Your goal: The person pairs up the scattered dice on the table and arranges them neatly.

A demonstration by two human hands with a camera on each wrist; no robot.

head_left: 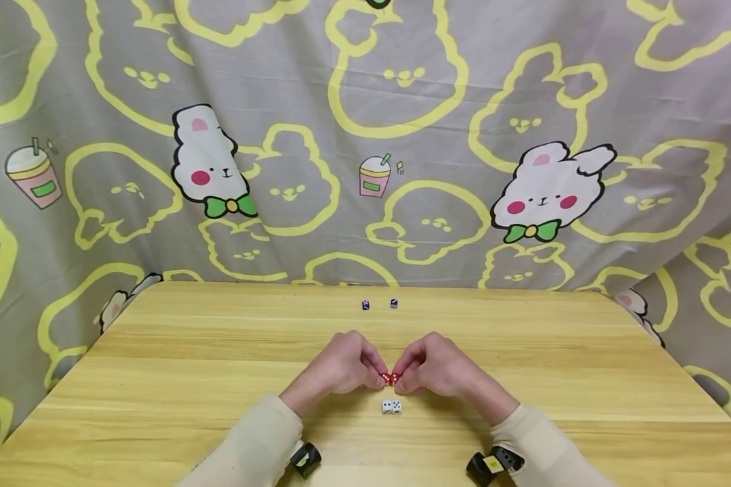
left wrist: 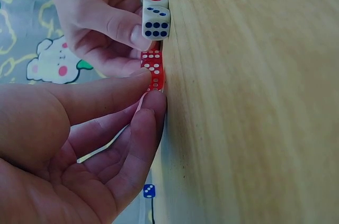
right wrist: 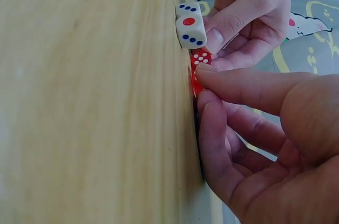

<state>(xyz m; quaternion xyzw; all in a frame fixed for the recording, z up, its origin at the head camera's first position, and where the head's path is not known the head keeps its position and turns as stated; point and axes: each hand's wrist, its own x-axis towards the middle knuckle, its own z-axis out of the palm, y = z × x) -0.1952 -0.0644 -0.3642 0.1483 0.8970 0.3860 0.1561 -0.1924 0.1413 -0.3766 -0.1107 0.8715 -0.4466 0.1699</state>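
Observation:
Two red dice with white pips sit together near the middle of the table. My left hand pinches the left red die between thumb and fingertips. From the other side my right hand pinches the right red die. The dice appear to touch, low at the tabletop; fingertips cover parts of both in the wrist views. Just nearer to me, a left white die and a right white die stand side by side. Farther back lie a left blue die and a right blue die, with a gap between them.
The wooden table reaches back to a grey curtain printed with yellow outlines and white rabbits. Black wrist devices sit at the left cuff and the right cuff.

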